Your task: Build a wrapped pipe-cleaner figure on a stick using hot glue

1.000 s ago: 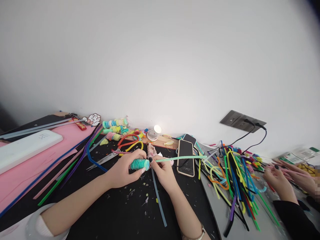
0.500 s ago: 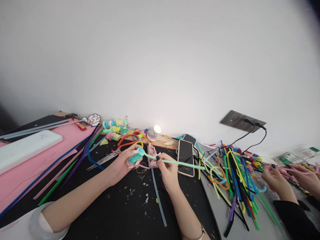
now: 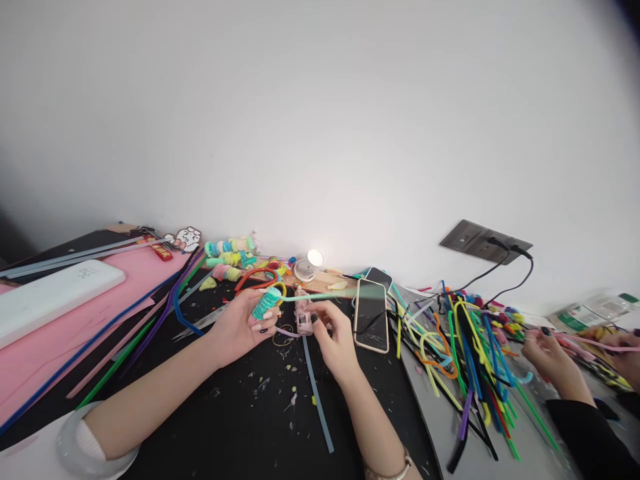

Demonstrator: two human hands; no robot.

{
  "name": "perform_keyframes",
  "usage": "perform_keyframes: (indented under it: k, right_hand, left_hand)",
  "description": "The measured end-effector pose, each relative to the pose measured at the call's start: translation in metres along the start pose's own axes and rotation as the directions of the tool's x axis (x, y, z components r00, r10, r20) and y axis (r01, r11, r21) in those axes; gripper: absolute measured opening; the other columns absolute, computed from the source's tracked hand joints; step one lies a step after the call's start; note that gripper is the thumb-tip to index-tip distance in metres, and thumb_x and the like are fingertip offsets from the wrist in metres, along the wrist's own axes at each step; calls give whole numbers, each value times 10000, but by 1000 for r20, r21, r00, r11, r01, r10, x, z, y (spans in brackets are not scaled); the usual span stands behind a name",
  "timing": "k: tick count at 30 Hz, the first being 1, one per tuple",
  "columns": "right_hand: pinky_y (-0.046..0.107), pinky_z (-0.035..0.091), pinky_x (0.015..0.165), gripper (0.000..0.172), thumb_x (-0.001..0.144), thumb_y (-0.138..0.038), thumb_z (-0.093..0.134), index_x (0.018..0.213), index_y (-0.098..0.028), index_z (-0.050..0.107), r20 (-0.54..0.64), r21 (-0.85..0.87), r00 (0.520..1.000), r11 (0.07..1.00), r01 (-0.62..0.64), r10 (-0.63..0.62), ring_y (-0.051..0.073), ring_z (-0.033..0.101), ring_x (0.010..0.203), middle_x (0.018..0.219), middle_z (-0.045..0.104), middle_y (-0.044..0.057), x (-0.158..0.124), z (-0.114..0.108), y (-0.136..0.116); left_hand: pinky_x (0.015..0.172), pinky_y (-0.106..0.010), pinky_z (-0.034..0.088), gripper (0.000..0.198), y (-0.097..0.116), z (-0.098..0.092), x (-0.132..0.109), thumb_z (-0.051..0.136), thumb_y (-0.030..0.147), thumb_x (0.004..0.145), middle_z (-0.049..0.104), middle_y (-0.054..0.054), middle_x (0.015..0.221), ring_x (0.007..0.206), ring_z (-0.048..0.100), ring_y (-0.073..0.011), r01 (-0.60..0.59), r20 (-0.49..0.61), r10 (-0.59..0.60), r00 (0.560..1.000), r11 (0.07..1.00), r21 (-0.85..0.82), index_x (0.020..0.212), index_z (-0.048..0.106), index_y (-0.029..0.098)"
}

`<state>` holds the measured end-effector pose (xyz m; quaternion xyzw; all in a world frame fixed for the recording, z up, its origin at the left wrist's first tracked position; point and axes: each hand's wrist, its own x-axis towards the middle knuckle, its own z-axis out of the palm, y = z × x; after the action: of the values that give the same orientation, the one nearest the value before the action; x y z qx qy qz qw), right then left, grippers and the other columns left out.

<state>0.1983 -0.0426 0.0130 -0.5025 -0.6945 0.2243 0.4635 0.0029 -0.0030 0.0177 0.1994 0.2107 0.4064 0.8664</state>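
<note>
My left hand (image 3: 245, 327) is wrapped round a coil of wound pipe cleaner (image 3: 267, 303), teal at the top and pink lower down. From the coil a loose pale-green pipe cleaner end (image 3: 320, 296) sticks out to the right, reaching over the phone. My right hand (image 3: 333, 333) is just below that strand and apart from it, thumb and fingers bent but separated, with nothing visible between them. Beside its fingertips stands a small pink translucent object (image 3: 303, 317) whose kind I cannot make out. Orange-handled scissors (image 3: 257, 275) lie partly hidden behind my left hand.
A phone (image 3: 371, 317) lies right of my right hand. Further right are many loose pipe cleaners (image 3: 475, 353) and another person's hands (image 3: 553, 360). Several finished coils (image 3: 227, 248), a paper cup (image 3: 307, 267) and a white case (image 3: 60, 293) are at the back and left.
My right hand has let go of the pale-green strand, which has swung upward. The coil in my left hand has tilted and shifted slightly left.
</note>
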Motion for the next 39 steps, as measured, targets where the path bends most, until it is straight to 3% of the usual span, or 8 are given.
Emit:
perform_keyframes:
  k: [3, 6, 9, 13, 20, 26, 31, 39]
  right_hand:
    - [386, 413, 895, 439, 696, -87, 477, 1107, -189, 593, -3, -300, 1000, 954, -27, 28, 259, 549, 1025, 1124, 636, 90, 0, -4, 6]
    - [477, 352, 967, 559, 663, -89, 496, 1210, -187, 565, 45, -535, 988, 839, -103, 150, 313, 508, 1124, 1236, 588, 121, -1, -6, 12]
    - [497, 342, 968, 565, 681, -97, 509, 1235, -192, 573, 85, -622, 970, 773, -128, 228, 320, 524, 1113, 1194, 604, 124, -2, -7, 17]
    - [446, 359, 968, 512, 694, -99, 541, 1190, -201, 614, 113, -639, 974, 765, -79, 195, 291, 562, 1068, 1096, 636, 100, 1, -9, 17]
    - [293, 441, 778, 288, 791, -208, 601, 1073, -222, 657, 76, -498, 990, 865, -63, 116, 217, 632, 888, 1026, 678, 50, 4, -13, 10]
    - [264, 453, 662, 102, 805, -237, 609, 860, -184, 677, 56, -151, 997, 988, -43, 52, 177, 610, 711, 796, 684, 19, 4, -10, 11]
    - [316, 530, 748, 214, 835, -318, 633, 943, -157, 724, 99, 113, 993, 991, -71, 60, 243, 670, 861, 922, 736, 75, 0, -3, 12]
    - [392, 537, 893, 346, 851, -324, 633, 1135, -144, 714, 86, 166, 991, 979, -119, 106, 289, 685, 1011, 1086, 743, 107, 0, 0, 11]
  left_hand:
    - [468, -216, 378, 301, 4, 0, -1, 457, 255, 918, 455, 28, 548, 412, 314, -54, -18, -8, 17, 1000, 996, -92, 642, 527, 156]
    - [460, -219, 375, 289, 7, 0, -2, 453, 235, 896, 436, 28, 554, 418, 333, -57, -33, 2, 33, 999, 985, -167, 620, 496, 165]
    - [454, -219, 372, 292, 8, 1, -2, 445, 238, 892, 427, 28, 557, 415, 330, -54, -43, 9, 45, 999, 980, -193, 612, 484, 165]
    - [450, -216, 374, 318, 9, 2, -2, 418, 225, 914, 415, 30, 553, 411, 323, -52, -95, -21, 93, 995, 978, -183, 611, 488, 158]
    - [456, -214, 407, 358, 9, -2, 2, 373, 199, 947, 442, 14, 556, 400, 329, -47, -205, -123, 191, 974, 972, -116, 620, 506, 142]
    - [448, -217, 400, 366, 7, -3, 3, 401, 205, 939, 433, 18, 551, 394, 322, -47, -187, -110, 176, 978, 977, -102, 587, 486, 149]
    - [451, -227, 399, 367, 4, -2, 3, 406, 211, 936, 442, 16, 545, 399, 327, -55, -129, -67, 124, 990, 988, -84, 586, 497, 149]
    - [446, -226, 378, 354, 2, -2, 3, 408, 212, 934, 435, 18, 524, 402, 308, -62, -91, -36, 89, 995, 995, -49, 599, 505, 152]
